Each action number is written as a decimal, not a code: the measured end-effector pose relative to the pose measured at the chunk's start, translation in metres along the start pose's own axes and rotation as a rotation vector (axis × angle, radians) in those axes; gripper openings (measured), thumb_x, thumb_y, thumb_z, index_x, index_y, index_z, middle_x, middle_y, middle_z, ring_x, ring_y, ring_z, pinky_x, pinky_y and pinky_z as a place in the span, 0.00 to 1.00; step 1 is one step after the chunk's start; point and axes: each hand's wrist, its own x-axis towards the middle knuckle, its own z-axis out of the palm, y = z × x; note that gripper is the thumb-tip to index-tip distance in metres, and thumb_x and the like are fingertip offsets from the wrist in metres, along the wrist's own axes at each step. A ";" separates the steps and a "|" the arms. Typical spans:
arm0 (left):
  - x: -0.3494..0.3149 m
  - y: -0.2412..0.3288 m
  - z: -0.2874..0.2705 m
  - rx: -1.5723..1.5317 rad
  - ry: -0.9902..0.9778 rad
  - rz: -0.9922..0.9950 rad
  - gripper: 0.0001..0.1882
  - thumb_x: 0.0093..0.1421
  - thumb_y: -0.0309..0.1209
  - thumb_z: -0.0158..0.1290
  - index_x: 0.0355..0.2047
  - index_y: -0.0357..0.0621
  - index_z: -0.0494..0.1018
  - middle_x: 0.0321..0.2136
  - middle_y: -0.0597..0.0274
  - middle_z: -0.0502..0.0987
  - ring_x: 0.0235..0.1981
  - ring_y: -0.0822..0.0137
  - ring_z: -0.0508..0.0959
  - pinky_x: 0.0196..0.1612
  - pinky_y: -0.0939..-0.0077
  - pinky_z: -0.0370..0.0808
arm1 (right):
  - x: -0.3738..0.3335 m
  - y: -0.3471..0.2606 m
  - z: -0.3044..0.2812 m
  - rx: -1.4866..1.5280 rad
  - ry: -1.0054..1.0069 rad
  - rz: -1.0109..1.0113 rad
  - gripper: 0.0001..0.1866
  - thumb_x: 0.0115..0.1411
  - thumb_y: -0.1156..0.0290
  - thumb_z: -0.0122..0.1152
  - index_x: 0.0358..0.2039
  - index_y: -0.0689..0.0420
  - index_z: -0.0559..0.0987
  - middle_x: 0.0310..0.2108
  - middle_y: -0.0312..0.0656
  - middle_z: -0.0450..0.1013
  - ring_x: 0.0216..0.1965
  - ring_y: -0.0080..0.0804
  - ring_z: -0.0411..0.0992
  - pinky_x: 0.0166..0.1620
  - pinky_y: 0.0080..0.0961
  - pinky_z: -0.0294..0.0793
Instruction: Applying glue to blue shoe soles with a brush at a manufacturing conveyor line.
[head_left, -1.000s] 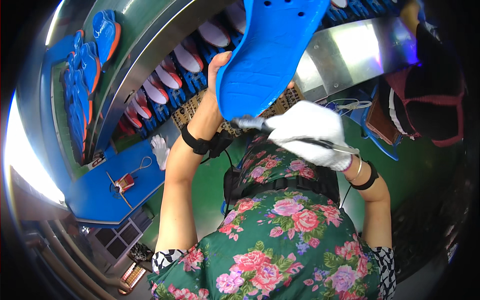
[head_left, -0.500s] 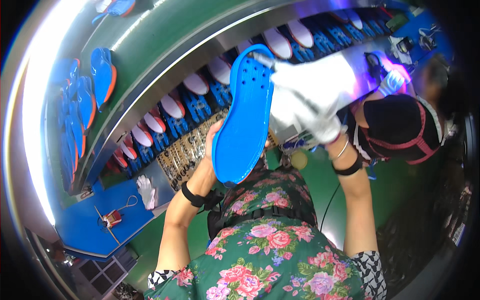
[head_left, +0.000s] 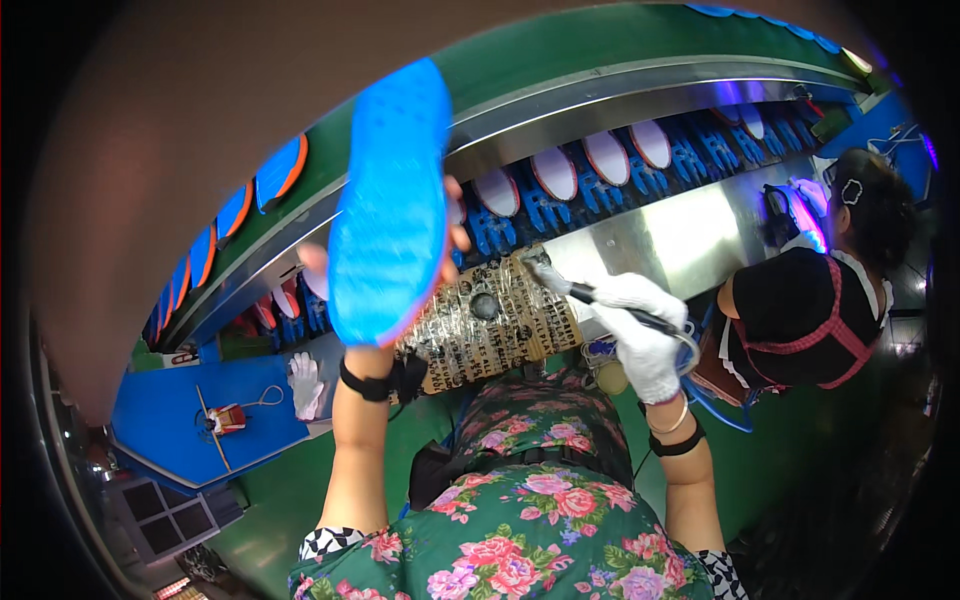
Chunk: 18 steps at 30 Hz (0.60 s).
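My left hand (head_left: 456, 232) is closed around a blue shoe sole (head_left: 390, 215), raised toe-up to the left of centre; the sole hides most of the palm. Motion blurs the sole slightly, and a row of small round marks shows near its top. My right hand (head_left: 645, 335), in a white glove, grips a brush (head_left: 580, 292) with a dark handle. The brush's pale tip hangs over a board wrapped in brown printed tape (head_left: 480, 335), apart from the sole. A dark round spot (head_left: 485, 305) sits on that taped surface.
Pale-lined soles (head_left: 553, 172) stand on blue racks along the line beyond. More blue soles (head_left: 280, 172) rest on the green belt (head_left: 540, 52). A blue side table (head_left: 160, 410) bears a loose glove (head_left: 304, 385). A co-worker (head_left: 800, 310) is at the right.
The sole has moved left and up with my left hand. My right hand has drawn down and away from it, taking the brush to the taped board. The view has shifted.
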 end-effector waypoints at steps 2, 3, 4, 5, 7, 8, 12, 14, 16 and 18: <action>0.023 0.027 -0.013 -0.259 0.087 0.087 0.73 0.56 0.72 0.65 0.81 0.35 0.40 0.76 0.28 0.49 0.72 0.25 0.61 0.65 0.31 0.75 | -0.002 0.019 0.011 0.070 -0.043 0.110 0.07 0.58 0.85 0.73 0.38 0.65 0.90 0.38 0.44 0.87 0.40 0.29 0.84 0.48 0.25 0.83; 0.034 0.037 -0.021 -0.363 0.207 0.189 0.70 0.59 0.70 0.64 0.81 0.36 0.39 0.78 0.29 0.46 0.75 0.25 0.54 0.71 0.29 0.68 | -0.005 0.031 0.018 0.135 -0.047 0.143 0.07 0.59 0.84 0.73 0.39 0.65 0.90 0.40 0.46 0.87 0.42 0.30 0.85 0.50 0.26 0.83; 0.040 0.043 -0.028 -0.483 0.339 0.319 0.64 0.64 0.65 0.61 0.82 0.39 0.39 0.80 0.32 0.42 0.79 0.26 0.44 0.78 0.29 0.57 | -0.008 0.043 0.023 0.185 -0.046 0.166 0.08 0.59 0.84 0.74 0.40 0.65 0.90 0.43 0.47 0.88 0.43 0.31 0.85 0.52 0.27 0.83; 0.044 0.047 -0.034 -0.345 0.446 0.446 0.61 0.69 0.67 0.53 0.83 0.41 0.36 0.81 0.34 0.38 0.81 0.28 0.39 0.81 0.28 0.49 | -0.012 0.053 0.023 0.135 -0.083 0.169 0.09 0.60 0.83 0.74 0.41 0.65 0.91 0.47 0.50 0.88 0.47 0.32 0.86 0.55 0.29 0.83; 0.044 0.055 -0.041 -0.506 0.464 0.471 0.50 0.78 0.61 0.39 0.83 0.42 0.33 0.83 0.38 0.35 0.82 0.31 0.37 0.82 0.30 0.46 | -0.020 0.069 0.021 0.051 -0.106 0.153 0.08 0.61 0.82 0.74 0.42 0.65 0.91 0.45 0.49 0.88 0.47 0.32 0.85 0.55 0.29 0.83; 0.043 0.056 -0.045 -0.492 0.488 0.512 0.47 0.80 0.59 0.34 0.83 0.40 0.33 0.83 0.40 0.36 0.82 0.32 0.38 0.83 0.32 0.44 | -0.024 0.076 0.020 0.022 -0.106 0.114 0.08 0.61 0.82 0.74 0.42 0.65 0.91 0.45 0.49 0.88 0.46 0.32 0.85 0.54 0.28 0.84; 0.041 0.069 -0.045 -0.602 0.615 0.610 0.41 0.82 0.50 0.36 0.81 0.33 0.41 0.82 0.38 0.47 0.83 0.42 0.48 0.82 0.38 0.50 | -0.042 0.085 0.012 0.054 -0.054 0.202 0.08 0.61 0.81 0.74 0.42 0.64 0.91 0.44 0.45 0.88 0.44 0.28 0.85 0.52 0.24 0.83; 0.032 0.050 -0.035 -0.429 0.581 0.534 0.41 0.81 0.48 0.42 0.81 0.32 0.46 0.79 0.38 0.55 0.81 0.45 0.55 0.79 0.41 0.57 | -0.048 0.084 0.010 0.100 -0.028 0.224 0.09 0.62 0.80 0.74 0.43 0.63 0.91 0.43 0.43 0.88 0.42 0.26 0.84 0.49 0.23 0.84; 0.038 0.022 -0.021 -0.269 0.685 0.517 0.41 0.78 0.48 0.47 0.80 0.32 0.49 0.78 0.39 0.58 0.80 0.47 0.59 0.77 0.45 0.61 | -0.052 0.082 0.005 0.133 -0.014 0.296 0.10 0.63 0.79 0.74 0.45 0.63 0.91 0.43 0.43 0.88 0.42 0.25 0.84 0.48 0.24 0.84; 0.066 0.000 -0.007 -0.142 0.653 0.226 0.38 0.77 0.46 0.49 0.77 0.34 0.57 0.70 0.42 0.70 0.71 0.48 0.71 0.70 0.50 0.70 | -0.054 0.078 -0.003 0.193 0.003 0.312 0.11 0.64 0.79 0.73 0.47 0.62 0.91 0.44 0.42 0.88 0.43 0.24 0.84 0.50 0.24 0.84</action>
